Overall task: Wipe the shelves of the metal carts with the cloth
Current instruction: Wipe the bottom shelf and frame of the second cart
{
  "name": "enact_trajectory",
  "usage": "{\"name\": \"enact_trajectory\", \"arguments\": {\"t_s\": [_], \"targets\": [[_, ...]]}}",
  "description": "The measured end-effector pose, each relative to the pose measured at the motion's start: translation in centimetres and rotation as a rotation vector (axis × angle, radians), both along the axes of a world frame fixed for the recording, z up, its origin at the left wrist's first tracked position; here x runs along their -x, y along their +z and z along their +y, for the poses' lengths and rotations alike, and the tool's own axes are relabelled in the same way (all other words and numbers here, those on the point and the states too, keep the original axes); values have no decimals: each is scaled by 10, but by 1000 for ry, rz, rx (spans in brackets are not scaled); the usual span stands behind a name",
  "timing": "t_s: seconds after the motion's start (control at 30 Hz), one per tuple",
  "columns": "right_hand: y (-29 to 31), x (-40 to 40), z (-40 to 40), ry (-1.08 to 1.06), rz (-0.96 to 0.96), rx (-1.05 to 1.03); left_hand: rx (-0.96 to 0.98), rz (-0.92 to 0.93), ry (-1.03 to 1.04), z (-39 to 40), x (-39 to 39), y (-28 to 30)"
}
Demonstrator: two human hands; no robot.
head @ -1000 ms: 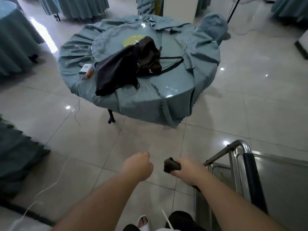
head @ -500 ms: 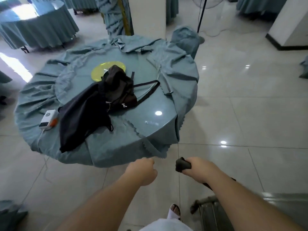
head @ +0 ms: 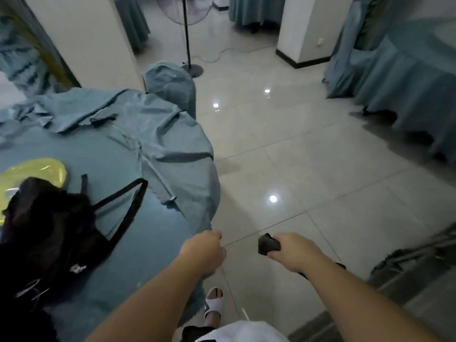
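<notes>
My right hand point(head: 293, 255) grips a dark wadded cloth point(head: 267, 247); one end sticks out to the left of the fist and a strip hangs below the wrist. My left hand point(head: 204, 250) is curled into a fist with nothing in it, just left of the cloth and above the edge of the round table. The metal cart point(head: 419, 257) shows only as a blurred grey frame at the lower right edge, to the right of my right arm.
A round table under a teal tablecloth point(head: 153, 144) fills the left, with a black bag point(head: 49, 225) and a yellow plate point(head: 37, 171) on it. A covered chair point(head: 170, 82), a fan stand point(head: 187, 45), white pillars and another draped table point(head: 407, 70) ring the tiled floor point(head: 308, 169).
The view has swung right and closer: the round table slid to the left, the cart dropped to the lower right edge. Both hands keep their pose, the right one still gripping the cloth.
</notes>
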State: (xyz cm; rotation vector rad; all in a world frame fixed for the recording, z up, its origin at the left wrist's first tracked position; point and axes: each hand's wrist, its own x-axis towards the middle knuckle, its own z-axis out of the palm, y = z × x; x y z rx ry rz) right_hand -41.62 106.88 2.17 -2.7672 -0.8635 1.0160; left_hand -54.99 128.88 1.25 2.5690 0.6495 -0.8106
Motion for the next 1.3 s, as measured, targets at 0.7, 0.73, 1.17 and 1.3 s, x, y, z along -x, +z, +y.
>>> {"name": "enact_trajectory", "arguments": {"t_s": [0.7,0.73,1.17,1.3], "targets": [[-24,-278,-164,-809,83,-65,-45,-63,-652,-117,-455,15],[-22,-293,-173,-814,82,-66,-43,-70,-661,-127,-471,18],[-12,-446,-265,-1097,41,-108,-26,-93,-929,-241,-692,22],[-23,-474,-290,-1303,65,-112,-11,-98,-1091,-283,-770,12]]}}
